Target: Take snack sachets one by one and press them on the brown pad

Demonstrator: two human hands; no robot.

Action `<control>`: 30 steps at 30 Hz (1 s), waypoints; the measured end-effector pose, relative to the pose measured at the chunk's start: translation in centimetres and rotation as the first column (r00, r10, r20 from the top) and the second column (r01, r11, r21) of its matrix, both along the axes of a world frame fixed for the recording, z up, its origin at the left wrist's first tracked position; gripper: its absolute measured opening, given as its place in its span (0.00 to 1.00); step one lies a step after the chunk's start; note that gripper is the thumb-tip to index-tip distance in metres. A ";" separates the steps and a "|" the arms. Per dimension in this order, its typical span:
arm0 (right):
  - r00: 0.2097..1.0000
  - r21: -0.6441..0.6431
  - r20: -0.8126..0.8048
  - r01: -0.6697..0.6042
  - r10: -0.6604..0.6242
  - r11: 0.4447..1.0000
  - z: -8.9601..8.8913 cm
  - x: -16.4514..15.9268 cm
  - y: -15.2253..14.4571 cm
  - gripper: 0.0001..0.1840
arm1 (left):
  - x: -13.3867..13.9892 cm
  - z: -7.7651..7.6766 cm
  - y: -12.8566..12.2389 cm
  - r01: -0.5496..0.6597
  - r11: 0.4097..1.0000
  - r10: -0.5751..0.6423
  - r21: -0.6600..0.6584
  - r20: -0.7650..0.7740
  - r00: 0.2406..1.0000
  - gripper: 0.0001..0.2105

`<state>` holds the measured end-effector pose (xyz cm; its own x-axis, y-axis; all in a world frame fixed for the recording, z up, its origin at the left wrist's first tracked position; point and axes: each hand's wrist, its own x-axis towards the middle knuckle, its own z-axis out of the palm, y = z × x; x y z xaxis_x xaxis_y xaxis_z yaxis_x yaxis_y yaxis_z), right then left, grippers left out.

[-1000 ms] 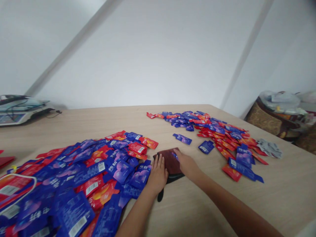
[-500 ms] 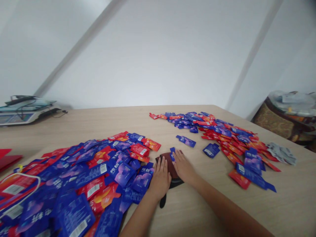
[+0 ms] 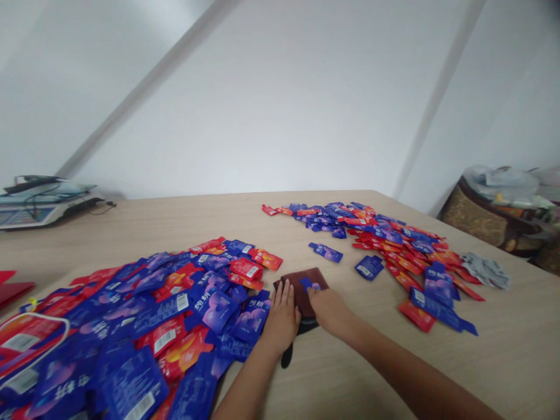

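Observation:
A flat brown leather-like pad (image 3: 304, 278), perhaps a wallet, lies on the table with black edging and a dark strap tip (image 3: 286, 356) at its near side. My left hand (image 3: 282, 318) rests flat on the pad's left part, fingers stretched out. On the pad's right side, my right hand (image 3: 329, 308) has its fingers curled around the near end of a small blue pouch (image 3: 311, 284); the rest of that pouch is hidden under the hand. To the left, a large heap of blue and red printed pouches (image 3: 175, 300) reaches close to my left forearm.
A second pile of blue and red pouches (image 3: 380, 233) spreads at the back right, with two loose blue pouches (image 3: 326, 252) nearer. Beyond it lies a grey glove (image 3: 485, 269). A scale (image 3: 32, 213) stands at the far left, and a patterned chair (image 3: 479, 219) is right of the table.
My right hand has gone from lying flat on the pad to curled fingers gripping the pouch. It has shifted slightly down and right, uncovering more brown surface. My left hand stays in place.

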<state>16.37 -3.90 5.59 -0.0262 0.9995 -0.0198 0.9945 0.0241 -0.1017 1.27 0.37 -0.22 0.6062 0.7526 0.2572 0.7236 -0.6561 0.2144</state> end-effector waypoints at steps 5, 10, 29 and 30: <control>0.949 -0.019 -0.309 -0.081 0.071 0.997 3.9 0.5 4.3 0.19 | 0.0 1.0 -0.4 0.009 1.000 -0.009 -0.028 0.003 1.000 0.26; 0.756 0.159 -0.637 -0.061 0.150 0.985 4.1 1.8 10.3 0.26 | -0.1 1.3 -0.6 0.013 0.999 -0.013 -0.039 0.001 1.000 0.26; 0.905 0.197 -0.276 0.383 -0.324 0.903 -1.5 8.1 8.6 0.23 | 0.0 0.3 -0.2 -0.004 1.000 0.003 -0.011 -0.023 1.000 0.27; 0.910 0.199 -0.312 0.345 -0.274 0.917 -1.8 7.4 7.9 0.23 | 0.0 0.3 -0.2 -0.003 1.000 0.003 -0.007 -0.023 1.000 0.27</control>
